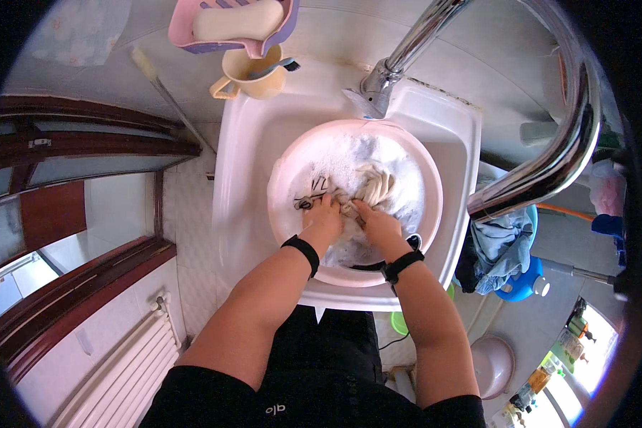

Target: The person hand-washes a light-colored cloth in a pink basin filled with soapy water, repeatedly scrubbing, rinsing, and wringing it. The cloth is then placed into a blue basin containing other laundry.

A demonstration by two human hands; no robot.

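Observation:
A pink plastic basin [435, 198] of sudsy water stands in the white washbasin [246, 192]. Wet beige cloth [375, 186] lies bunched in the foam, with dark markings on its left part. My left hand [323, 218] grips the cloth near the basin's middle. Close beside it, my right hand [377, 224] pinches the same cloth, thumb and fingers partly hidden in its folds. Something dark [369, 266], perhaps another fabric, shows at the basin's near edge under my right wrist. Black bands circle both wrists.
A chrome faucet [380, 85] rises behind the basin, its thick pipe [535, 187] arching right. At the back left are a yellow mug [251, 80] with a brush and a soap dish [235, 45]. Clothes [500, 246] and a blue detergent bottle [521, 281] sit at right.

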